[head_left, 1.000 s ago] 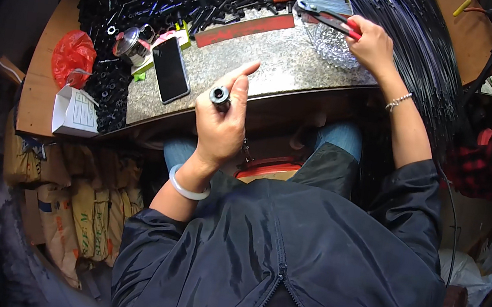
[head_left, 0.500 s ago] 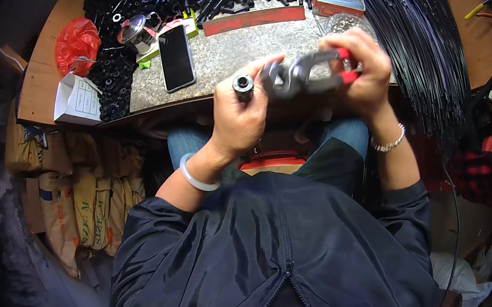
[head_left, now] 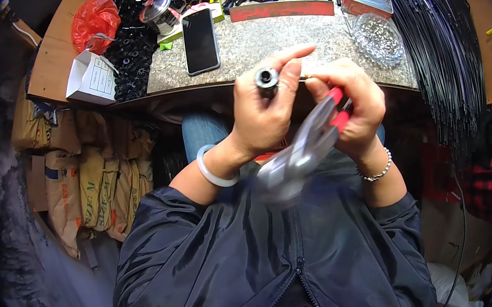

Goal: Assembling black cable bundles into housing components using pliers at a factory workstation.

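Left grip: the left hand (head_left: 261, 115) is closed around a small black cylindrical part with a metal-ringed open end (head_left: 266, 78), pinched between thumb and fingers, index finger stretched out above it.
Right grip: the right hand (head_left: 350, 105) is closed around the red handles of a pair of metal pliers (head_left: 301, 154); the pliers' grey head hangs down and toward the body, blurred.
Fingertips: the right thumb and forefinger also pinch something small just beside the black part; what it is cannot be told.
Position: both hands meet in the air above the lap, in front of the near edge of the speckled grey stone tabletop (head_left: 253, 44).
Wrists: a pale white bangle (head_left: 214, 171) on the left wrist, a beaded silver bracelet (head_left: 376, 169) on the right.
Tabletop, near: a black smartphone (head_left: 201, 40) lying flat, a clear cut-glass dish (head_left: 378, 39), a long red flat bar (head_left: 282, 10).
Tabletop, far: a heap of small black parts (head_left: 132, 53), a red plastic bag (head_left: 95, 18), a small white cardboard box (head_left: 92, 76).
Right side: a bundle of long black rods (head_left: 447, 68) running past the tabletop.
Below left: stacked tan sacks (head_left: 83, 176).
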Demonstrator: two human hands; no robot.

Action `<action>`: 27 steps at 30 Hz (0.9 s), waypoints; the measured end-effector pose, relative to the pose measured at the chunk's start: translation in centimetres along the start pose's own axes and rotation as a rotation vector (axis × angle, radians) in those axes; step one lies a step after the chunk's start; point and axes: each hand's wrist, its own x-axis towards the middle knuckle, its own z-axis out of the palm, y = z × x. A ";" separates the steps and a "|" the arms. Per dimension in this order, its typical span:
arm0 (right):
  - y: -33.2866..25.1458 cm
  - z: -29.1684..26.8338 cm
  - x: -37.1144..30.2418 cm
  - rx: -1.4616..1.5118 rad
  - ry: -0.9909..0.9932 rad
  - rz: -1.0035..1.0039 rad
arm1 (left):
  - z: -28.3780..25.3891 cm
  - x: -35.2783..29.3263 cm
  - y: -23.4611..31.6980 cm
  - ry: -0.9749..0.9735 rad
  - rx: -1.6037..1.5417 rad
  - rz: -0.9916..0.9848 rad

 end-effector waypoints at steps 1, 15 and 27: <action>-0.4 0.1 -0.4 0.083 0.012 0.179 | -0.4 -0.3 1.2 -0.021 0.042 -0.159; -1.7 1.7 -0.7 0.492 0.198 0.756 | 0.2 -0.7 0.0 -0.024 0.040 -0.006; -1.0 2.1 -0.4 0.104 0.093 -0.010 | -0.3 0.1 -1.1 0.026 -0.084 0.125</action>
